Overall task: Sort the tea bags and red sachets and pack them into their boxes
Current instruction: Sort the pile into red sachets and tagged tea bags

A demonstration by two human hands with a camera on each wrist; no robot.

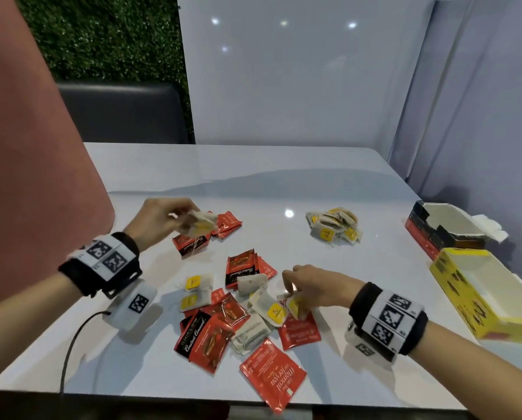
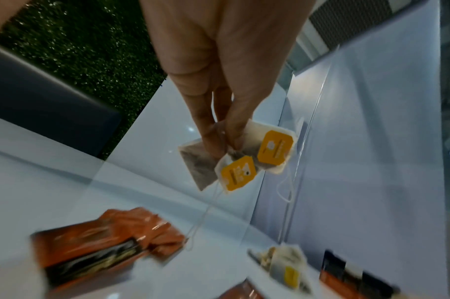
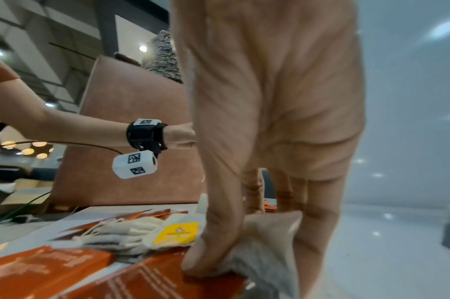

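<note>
Tea bags (image 2: 247, 159) hang pinched in the left hand (image 1: 158, 218); carry them, strings clear, right to the pile (image 1: 334, 227). Right hand (image 1: 311, 287) pinches another.

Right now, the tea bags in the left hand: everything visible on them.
The left hand pinches a small bunch of tea bags between thumb and fingertips, lifted clear of the table. They look like off-white paper pouches with dark tea showing through. Two orange-yellow tags lie against them, and thin white strings dangle below. At least two bags overlap; the exact count is unclear. They hang above a stack of red sachets.
</note>
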